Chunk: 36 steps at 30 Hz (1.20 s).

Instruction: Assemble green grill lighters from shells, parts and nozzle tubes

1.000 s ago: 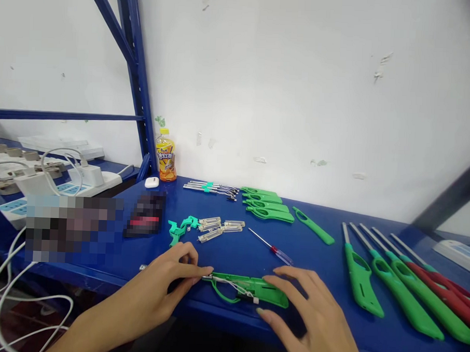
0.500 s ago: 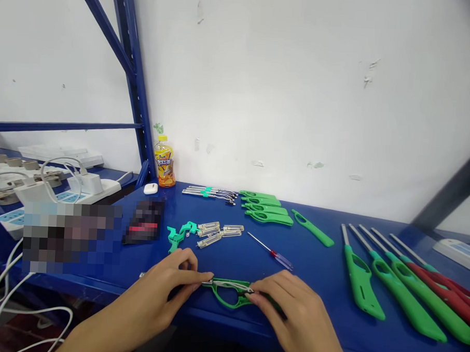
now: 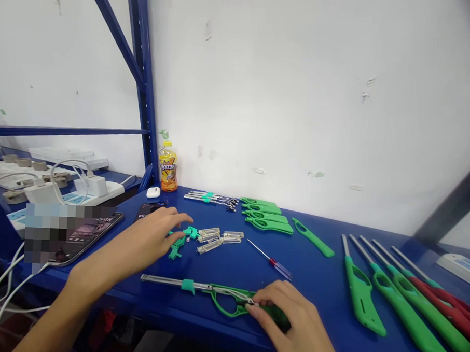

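My left hand (image 3: 158,235) reaches over the small teal plastic trigger pieces (image 3: 175,251), thumb and fingers apart, nothing visible between them. Beside these pieces lie several clear fuel tanks (image 3: 210,245). Near the front edge my right hand (image 3: 295,313) pinches the handle end of an open green lighter shell (image 3: 226,314), its fingertips on the wires (image 3: 235,294) inside. A metal tube (image 3: 162,280) with a teal collar (image 3: 188,285) extends left from that shell. The shell's right end is hidden by my right hand.
Behind lie wired metal tubes (image 3: 195,197), green shell halves (image 3: 269,226) and a screwdriver (image 3: 280,267). Assembled lighters (image 3: 360,301) are on the right. A drink bottle (image 3: 168,168), white earbud case (image 3: 153,192), phone (image 3: 96,232) and power strip (image 3: 113,189) stand left.
My left hand has let go of the metal tube and moved up and left to the teal pieces. My right hand stays on the green shell. The view has shifted slightly.
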{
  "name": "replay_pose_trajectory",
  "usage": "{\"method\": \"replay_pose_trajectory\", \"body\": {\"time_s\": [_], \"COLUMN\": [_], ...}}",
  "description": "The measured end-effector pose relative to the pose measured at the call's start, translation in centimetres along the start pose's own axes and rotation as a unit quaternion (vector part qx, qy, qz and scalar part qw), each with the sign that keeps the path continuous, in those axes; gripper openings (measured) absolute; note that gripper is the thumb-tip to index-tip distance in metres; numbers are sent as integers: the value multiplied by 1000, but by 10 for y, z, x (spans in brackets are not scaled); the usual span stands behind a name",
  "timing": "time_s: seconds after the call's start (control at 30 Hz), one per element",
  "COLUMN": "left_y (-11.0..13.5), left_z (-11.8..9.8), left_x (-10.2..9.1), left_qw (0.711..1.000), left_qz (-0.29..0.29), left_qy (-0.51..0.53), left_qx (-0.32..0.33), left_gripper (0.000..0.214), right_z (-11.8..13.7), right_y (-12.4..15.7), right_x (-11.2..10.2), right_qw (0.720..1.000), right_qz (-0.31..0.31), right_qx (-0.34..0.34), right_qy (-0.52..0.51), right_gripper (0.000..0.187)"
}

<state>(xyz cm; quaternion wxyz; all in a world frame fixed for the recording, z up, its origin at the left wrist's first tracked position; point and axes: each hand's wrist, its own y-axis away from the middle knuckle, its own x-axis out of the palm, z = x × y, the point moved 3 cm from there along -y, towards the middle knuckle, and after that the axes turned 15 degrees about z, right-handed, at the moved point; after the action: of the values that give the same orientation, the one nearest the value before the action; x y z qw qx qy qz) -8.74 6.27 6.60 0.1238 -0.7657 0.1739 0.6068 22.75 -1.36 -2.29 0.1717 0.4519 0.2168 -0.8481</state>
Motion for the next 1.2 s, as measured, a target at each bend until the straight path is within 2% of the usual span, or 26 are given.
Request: {"method": "replay_pose_trajectory", "body": {"time_s": [0.1,0.23,0.4,0.67,0.8,0.97,1.2], "left_y": [5,11,7,-10,-10,-4,-6], "left_z": [17,27,28,28,19,-4,-20], "left_x": [5,13,13,23,23,12,11], "left_qw": [999,997,998,996,996,997,995], "left_qz": [31,69,55,84,86,69,53], "left_qy": [5,-8,-15,-4,0,-4,16], "left_qx": [-17,-30,-30,7,6,16,78], "left_gripper": [30,30,26,15,16,19,21], "right_z": [-1,-2,-2,8,12,13,14], "right_y": [0,1,2,5,6,6,6], "right_x": [0,-1,-3,-7,-8,-8,-8], "right_qw": [1000,1000,1000,999,999,998,998], "right_qz": [7,11,7,-17,-27,-39,-38], "right_qx": [3,4,-8,-25,-35,-42,-40], "right_qy": [-1,6,18,24,20,22,23], "right_gripper": [20,23,18,20,19,21,20]}}
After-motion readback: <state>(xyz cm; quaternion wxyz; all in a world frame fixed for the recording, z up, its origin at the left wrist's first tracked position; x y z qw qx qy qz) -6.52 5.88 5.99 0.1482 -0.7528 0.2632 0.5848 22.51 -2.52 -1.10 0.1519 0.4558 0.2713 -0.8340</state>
